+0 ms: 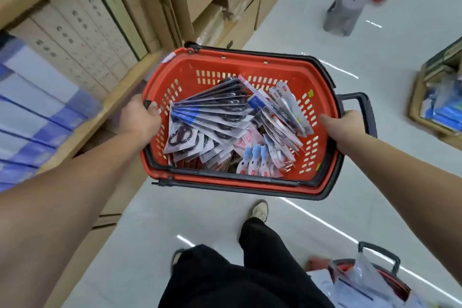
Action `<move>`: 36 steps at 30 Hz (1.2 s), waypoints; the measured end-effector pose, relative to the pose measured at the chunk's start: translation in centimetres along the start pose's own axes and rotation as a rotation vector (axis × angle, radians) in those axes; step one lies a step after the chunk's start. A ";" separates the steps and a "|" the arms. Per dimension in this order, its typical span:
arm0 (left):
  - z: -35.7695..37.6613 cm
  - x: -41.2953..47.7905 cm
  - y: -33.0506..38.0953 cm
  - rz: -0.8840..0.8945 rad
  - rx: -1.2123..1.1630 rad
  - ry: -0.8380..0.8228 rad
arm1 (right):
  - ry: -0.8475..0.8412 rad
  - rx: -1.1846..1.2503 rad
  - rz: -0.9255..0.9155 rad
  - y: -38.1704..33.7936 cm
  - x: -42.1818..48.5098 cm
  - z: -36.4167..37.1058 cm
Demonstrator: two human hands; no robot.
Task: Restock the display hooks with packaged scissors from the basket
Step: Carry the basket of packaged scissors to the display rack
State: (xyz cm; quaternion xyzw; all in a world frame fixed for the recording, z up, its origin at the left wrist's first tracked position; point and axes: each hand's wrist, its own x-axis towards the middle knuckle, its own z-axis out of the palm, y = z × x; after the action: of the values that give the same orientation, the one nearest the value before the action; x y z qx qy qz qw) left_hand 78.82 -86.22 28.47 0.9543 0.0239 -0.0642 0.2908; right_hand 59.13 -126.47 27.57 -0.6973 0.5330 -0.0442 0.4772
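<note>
A red plastic basket (222, 62) with black handles hangs in the air in front of me, above the floor. My left hand (140, 117) grips its left rim with the fingers curled over the edge. My right hand (346, 130) grips the right rim. Inside lie several packaged scissors (212, 117) with black handles, fanned out on blue-and-white cards, and packs with red and pale blue handles (260, 160) to the right. No display hooks are in view.
A wooden shelf (117, 92) with file boxes and blue packs runs along the left. Cardboard boxes (225, 20) stand behind the basket. A second basket (370, 280) with bagged goods sits at the bottom right, a low display (435, 107) at the right.
</note>
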 end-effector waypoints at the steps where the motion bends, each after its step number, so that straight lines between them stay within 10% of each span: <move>1: 0.9 0.6 1.7 -0.014 0.006 0.009 | -0.009 -0.009 -0.001 -0.7 2.0 -0.5; 36: 32.1 48.1 59.6 0.076 0.035 -0.053 | 0.082 0.095 0.110 -34.3 69.5 -15.9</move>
State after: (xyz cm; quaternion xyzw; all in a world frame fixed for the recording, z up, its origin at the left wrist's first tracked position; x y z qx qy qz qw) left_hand 127.95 -153.24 28.42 0.9574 -0.0214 -0.0789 0.2768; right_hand 103.81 -191.74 29.51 -0.6410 0.5871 -0.0715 0.4892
